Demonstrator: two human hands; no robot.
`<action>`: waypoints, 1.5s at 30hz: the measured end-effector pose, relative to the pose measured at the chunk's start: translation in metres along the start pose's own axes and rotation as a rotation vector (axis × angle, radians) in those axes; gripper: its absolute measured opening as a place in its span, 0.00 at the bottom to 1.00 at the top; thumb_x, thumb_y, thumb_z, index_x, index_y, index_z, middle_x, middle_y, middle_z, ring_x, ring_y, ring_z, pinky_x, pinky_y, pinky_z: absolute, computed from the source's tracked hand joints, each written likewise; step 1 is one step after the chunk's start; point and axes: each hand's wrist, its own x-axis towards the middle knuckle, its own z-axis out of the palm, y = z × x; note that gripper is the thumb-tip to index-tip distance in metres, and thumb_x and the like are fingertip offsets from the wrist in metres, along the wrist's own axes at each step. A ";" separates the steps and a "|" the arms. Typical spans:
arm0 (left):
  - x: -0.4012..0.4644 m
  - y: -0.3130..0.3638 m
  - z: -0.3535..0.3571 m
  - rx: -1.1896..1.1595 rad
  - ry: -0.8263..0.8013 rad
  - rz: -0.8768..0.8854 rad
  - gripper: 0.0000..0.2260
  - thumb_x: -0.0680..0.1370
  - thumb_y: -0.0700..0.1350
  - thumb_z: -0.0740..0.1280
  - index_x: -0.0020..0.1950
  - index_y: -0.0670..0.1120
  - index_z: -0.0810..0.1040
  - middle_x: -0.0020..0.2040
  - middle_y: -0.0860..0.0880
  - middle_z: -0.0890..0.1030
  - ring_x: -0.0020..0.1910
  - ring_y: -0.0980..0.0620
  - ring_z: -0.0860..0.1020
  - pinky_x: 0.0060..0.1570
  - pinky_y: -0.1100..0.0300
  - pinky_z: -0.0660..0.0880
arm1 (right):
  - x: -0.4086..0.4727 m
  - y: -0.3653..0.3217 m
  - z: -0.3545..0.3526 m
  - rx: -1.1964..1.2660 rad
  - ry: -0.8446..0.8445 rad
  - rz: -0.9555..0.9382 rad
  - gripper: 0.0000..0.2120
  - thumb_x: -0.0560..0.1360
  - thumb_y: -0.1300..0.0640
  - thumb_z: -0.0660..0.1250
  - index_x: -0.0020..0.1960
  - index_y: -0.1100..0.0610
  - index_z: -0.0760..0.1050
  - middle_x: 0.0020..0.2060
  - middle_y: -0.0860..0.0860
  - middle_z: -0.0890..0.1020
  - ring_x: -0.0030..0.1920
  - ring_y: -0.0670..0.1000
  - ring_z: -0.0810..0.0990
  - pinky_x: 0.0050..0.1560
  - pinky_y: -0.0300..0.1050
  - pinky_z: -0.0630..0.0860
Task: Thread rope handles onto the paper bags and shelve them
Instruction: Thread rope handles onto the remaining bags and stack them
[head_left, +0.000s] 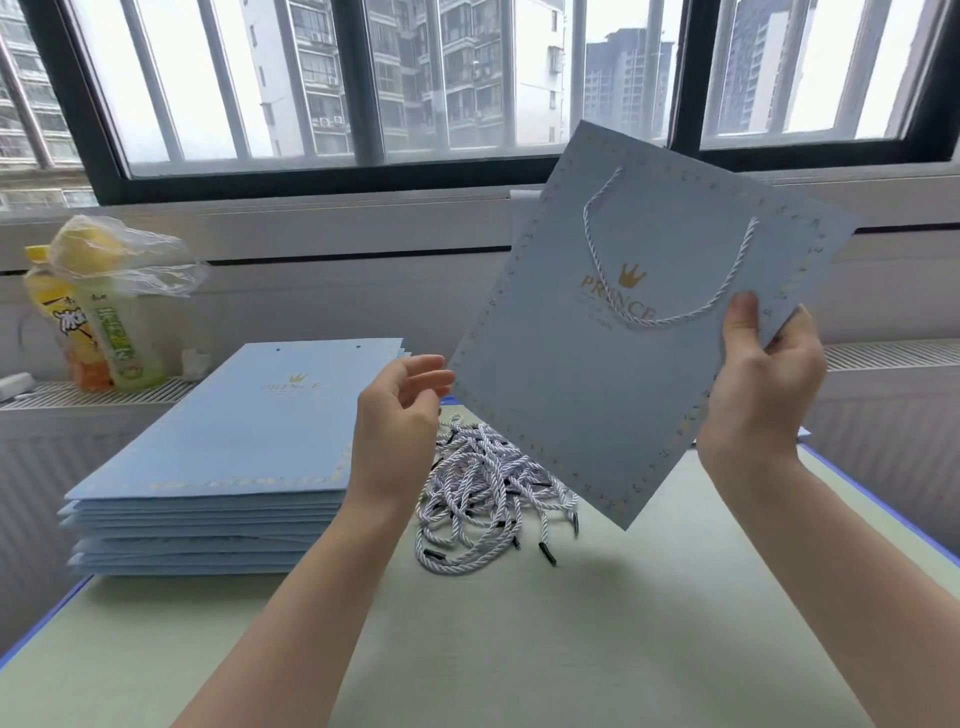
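My right hand (763, 384) pinches the right edge of a flat light-blue paper bag (597, 379) with a gold crown logo, holding it tilted in the air above the table. A white twisted rope handle (670, 260) hangs in a loop across the bag's face. My left hand (400, 410) hovers beside the bag's lower left edge, fingers relaxed and holding nothing. A stack of flat blue bags (223, 467) lies on the table at the left. A heap of loose white rope handles (488, 493) with black tips lies on the table under the held bag.
The pale green table (519, 649) has a blue edge. Two drink bottles (98, 332) under a clear plastic bag stand on the radiator ledge at the back left. A large window (363, 83) with bars fills the wall behind.
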 end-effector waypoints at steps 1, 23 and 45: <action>0.000 0.000 0.000 0.010 0.004 -0.010 0.16 0.77 0.30 0.57 0.50 0.49 0.77 0.47 0.49 0.83 0.46 0.56 0.81 0.48 0.63 0.76 | 0.002 0.001 -0.001 0.011 0.005 0.031 0.05 0.79 0.57 0.62 0.44 0.50 0.74 0.39 0.45 0.79 0.40 0.44 0.77 0.46 0.40 0.75; -0.004 0.012 -0.005 -0.153 -0.255 -0.498 0.06 0.79 0.39 0.63 0.48 0.39 0.79 0.36 0.43 0.83 0.29 0.48 0.81 0.26 0.59 0.77 | -0.001 0.024 -0.004 -0.740 -0.612 -0.080 0.14 0.82 0.54 0.55 0.56 0.59 0.77 0.53 0.54 0.79 0.57 0.54 0.74 0.55 0.42 0.66; -0.002 -0.030 0.005 0.628 -0.182 -0.009 0.18 0.77 0.52 0.67 0.30 0.46 0.71 0.30 0.50 0.74 0.34 0.48 0.72 0.36 0.57 0.66 | -0.053 0.024 0.006 -1.220 -1.115 -0.259 0.28 0.79 0.37 0.49 0.31 0.57 0.63 0.29 0.49 0.71 0.37 0.55 0.71 0.34 0.45 0.62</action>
